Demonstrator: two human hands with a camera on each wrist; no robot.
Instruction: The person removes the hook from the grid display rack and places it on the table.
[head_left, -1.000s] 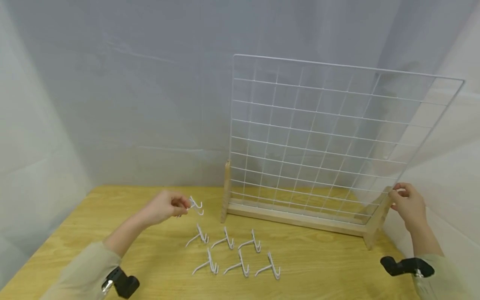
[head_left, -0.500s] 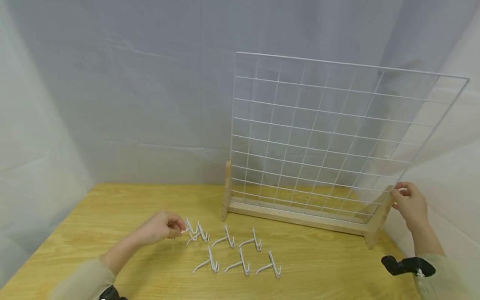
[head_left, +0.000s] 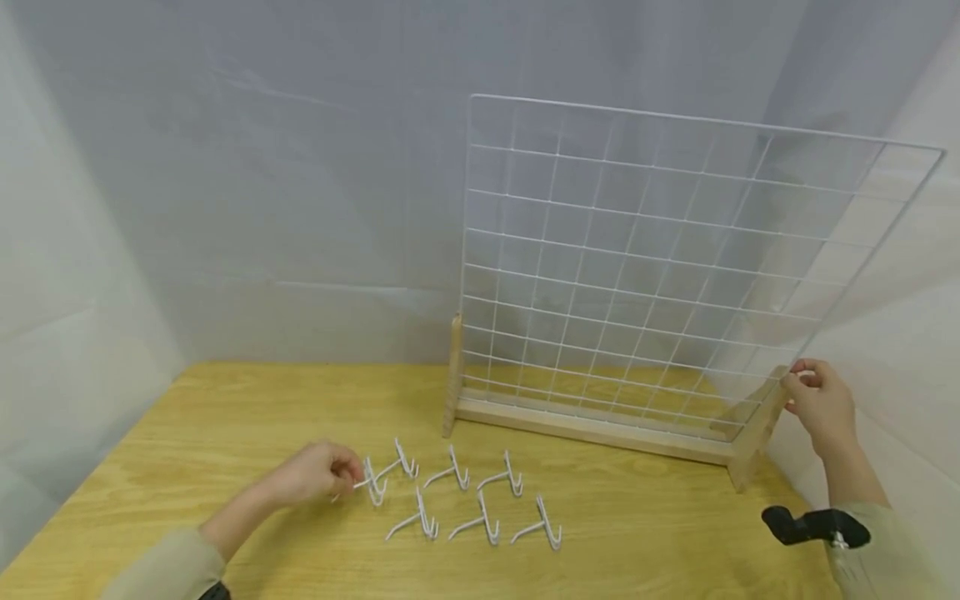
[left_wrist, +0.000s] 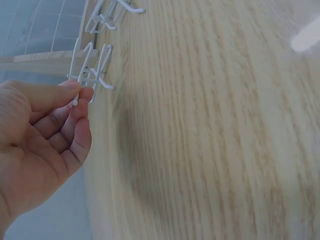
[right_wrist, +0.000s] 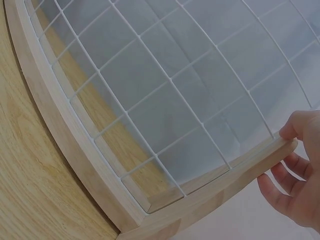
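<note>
Between thumb and fingertips my left hand (head_left: 318,475) pinches a white wire hook (head_left: 373,483) by its long arm, just left of the other hooks. In the left wrist view the thumb lies along the end of that arm, and the double prongs point away from the palm. My right hand (head_left: 823,408) grips the top of the right wooden upright (head_left: 759,433) of a stand. Held upright in this stand is a white wire grid panel (head_left: 652,267). The right wrist view shows the thumb and fingers on either side of the upright's tip (right_wrist: 285,145).
Several white hooks lie in two rows on the wooden table (head_left: 300,400), among them one at the front right (head_left: 542,525) and one at the back (head_left: 453,471). The stand's base bar (head_left: 592,432) runs behind them. Pale cloth (head_left: 300,183) hangs at the back and sides.
My left hand has come down and slightly left, bringing its hook from beside the stand to the left end of the hook rows. The right hand keeps its grip on the upright.
</note>
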